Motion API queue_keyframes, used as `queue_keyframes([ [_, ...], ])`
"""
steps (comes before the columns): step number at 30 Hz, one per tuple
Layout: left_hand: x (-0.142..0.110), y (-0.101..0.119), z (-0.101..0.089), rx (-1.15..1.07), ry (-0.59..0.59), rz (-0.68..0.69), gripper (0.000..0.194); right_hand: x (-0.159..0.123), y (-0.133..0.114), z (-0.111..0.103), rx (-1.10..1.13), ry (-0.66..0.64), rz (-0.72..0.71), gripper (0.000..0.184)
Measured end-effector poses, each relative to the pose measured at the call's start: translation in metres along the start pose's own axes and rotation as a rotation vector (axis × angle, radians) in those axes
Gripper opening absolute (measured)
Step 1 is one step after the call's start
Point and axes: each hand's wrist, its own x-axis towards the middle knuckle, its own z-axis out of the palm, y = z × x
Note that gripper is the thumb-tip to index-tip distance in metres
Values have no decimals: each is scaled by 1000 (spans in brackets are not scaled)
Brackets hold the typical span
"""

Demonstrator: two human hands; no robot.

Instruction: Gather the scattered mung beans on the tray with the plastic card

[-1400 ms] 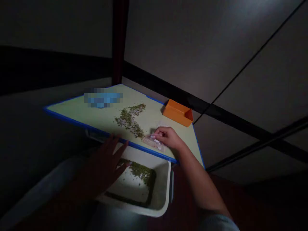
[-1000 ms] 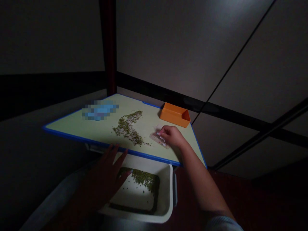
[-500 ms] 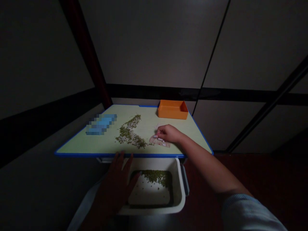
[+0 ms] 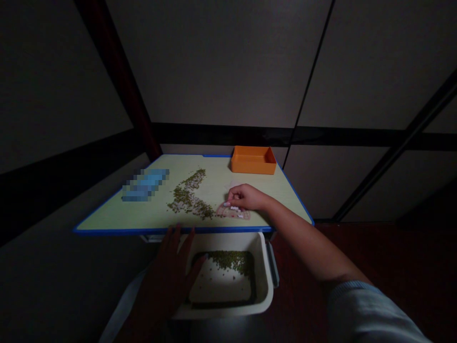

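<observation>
My right hand (image 4: pixel 246 197) rests on a pale green table (image 4: pixel 117 214) with a blue rim, its fingers closed on a small clear plastic card (image 4: pixel 233 212) that stands on the tabletop just right of a spread of small green beans (image 4: pixel 188 197). My left hand (image 4: pixel 170 271) lies with fingers spread on the left rim of a white tub (image 4: pixel 264 281) held below the table's front edge. The tub has green beans (image 4: pixel 230 261) in its far part.
An orange tray (image 4: pixel 253 160) sits at the table's far right corner. A blurred blue patch (image 4: pixel 144 185) lies at the left of the table. Grey wall panels and a dark post (image 4: pixel 114 81) stand behind. It is dim all around.
The view has swung so the table now sits square in front. My right hand with the card has shifted slightly left toward the beans. My left hand stays on the tub.
</observation>
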Motion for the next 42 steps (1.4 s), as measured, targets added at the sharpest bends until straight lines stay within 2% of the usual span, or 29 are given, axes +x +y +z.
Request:
queue_keyframes([
  [4, 0, 1, -1, -12, -5, -8, 67, -4, -4, -3, 72, -18, 24, 19],
  [7, 1, 1, -3, -18, -14, -10, 66, -6, -7, -5, 101, -91, 40, 18],
  [10, 1, 1, -3, -18, -24, -12, 66, -7, -10, -3, 76, -144, 50, 18],
  [13, 1, 1, -3, -21, -28, -18, 66, -6, -10, -1, -14, -134, 45, 16],
  [21, 0, 0, -2, -12, -33, -8, 67, -7, -10, -10, -229, -37, 32, 14],
  [26, 2, 1, -5, 19, 11, 20, 66, -8, -13, -16, -464, 98, 22, 5],
  [31, 0, -1, -2, -5, 0, 10, 67, -8, -8, -18, -393, 155, -1, 9],
  [36, -1, -1, 0, -21, 5, -10, 66, -9, -7, -23, -477, 303, 114, 17],
  [42, 0, -1, -2, -6, 15, 12, 67, -9, -9, -23, -698, 356, 220, 19],
])
